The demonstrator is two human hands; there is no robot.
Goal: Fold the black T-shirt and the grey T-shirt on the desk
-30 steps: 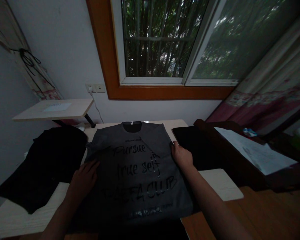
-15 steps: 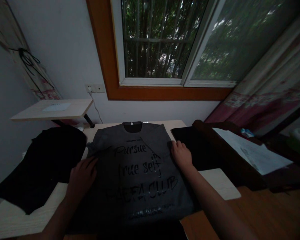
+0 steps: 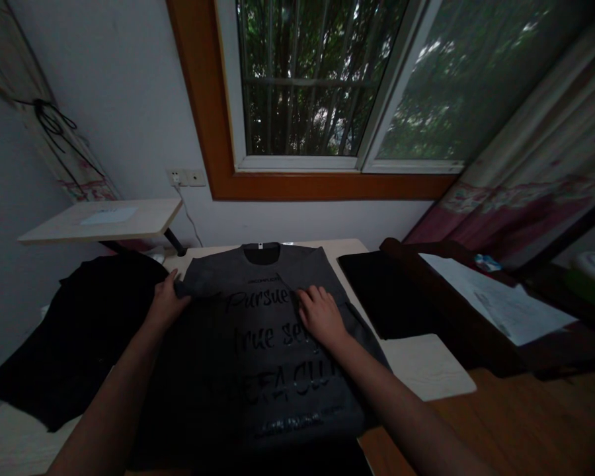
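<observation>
A dark grey T-shirt lies front up on the table, its collar toward the window and dark lettering across the chest. At its left sleeve, my left hand pinches the cloth near the cuff, thumb pointing up. My right hand rests on the upper chest beside the word "Pursue", fingers lying on the fabric and slightly bent. Part of the lettering is covered by that hand and forearm. The shirt's lower end fades into deep shadow.
Black cloth is heaped on the left of the pale table. A folded black item lies at the right. Beyond it, a paper sheet rests on a dark brown surface. A small raised shelf stands back left.
My left hand has moved up and away to the shirt's left sleeve and closed on it. My right hand has shifted left from the shirt's right edge onto the chest.
</observation>
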